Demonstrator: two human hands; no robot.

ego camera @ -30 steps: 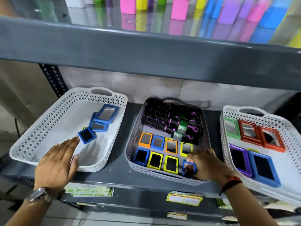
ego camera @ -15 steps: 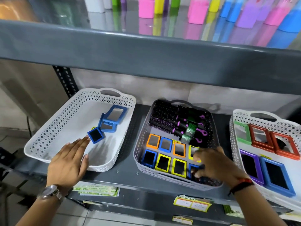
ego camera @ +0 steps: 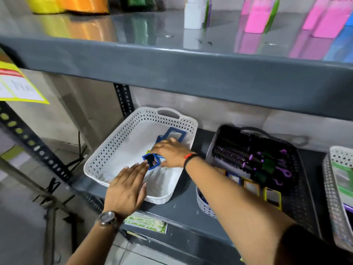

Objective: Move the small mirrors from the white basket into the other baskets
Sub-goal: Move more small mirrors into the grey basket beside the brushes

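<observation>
Our right hand (ego camera: 169, 153) reaches across into the white basket (ego camera: 118, 142), fingers spread low over the small blue mirror (ego camera: 150, 161) and touching it, but we can't tell if there's a real grip. Left hand (ego camera: 126, 188) is flat and open on the basket's near rim, fingertips just beside that mirror. Two bigger blue mirrors (ego camera: 176, 133) lie right behind the right hand. Off to the right, the grey basket (ego camera: 205, 204) has brushes (ego camera: 248, 152) and more little mirrors (ego camera: 272, 197)
</observation>
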